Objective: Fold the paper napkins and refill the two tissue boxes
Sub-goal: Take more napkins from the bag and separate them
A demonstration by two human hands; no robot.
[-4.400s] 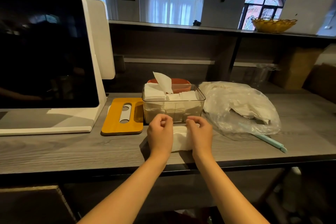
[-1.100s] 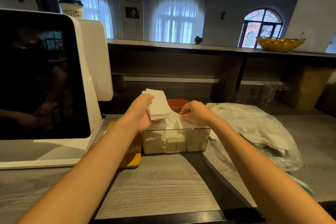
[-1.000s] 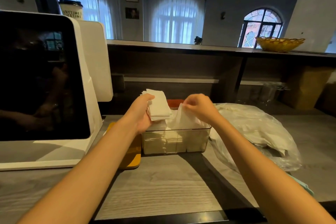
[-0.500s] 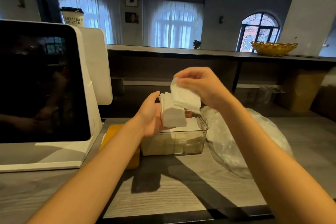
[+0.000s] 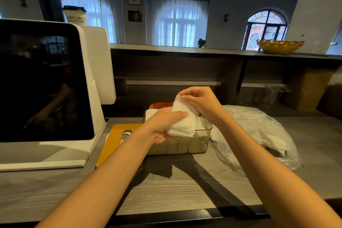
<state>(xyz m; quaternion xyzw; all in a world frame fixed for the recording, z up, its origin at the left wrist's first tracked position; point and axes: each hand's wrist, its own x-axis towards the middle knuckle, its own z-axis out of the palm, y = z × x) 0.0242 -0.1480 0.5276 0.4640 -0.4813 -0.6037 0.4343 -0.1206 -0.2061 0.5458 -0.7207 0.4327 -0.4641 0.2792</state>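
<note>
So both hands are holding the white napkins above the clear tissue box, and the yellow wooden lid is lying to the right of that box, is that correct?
Not quite: the head view shows the yellow wooden lid lying left of the clear tissue box, not right. The left hand and right hand do hold the white napkins above it.

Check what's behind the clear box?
An orange container stands behind the clear box; only its rim shows. Hands and napkins cover the rest, contents unseen.

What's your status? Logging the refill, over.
Left hand grips folded napkins; right hand pinches their top edge. Held above the clear tissue box, partly filled. Nothing blocking.
</note>
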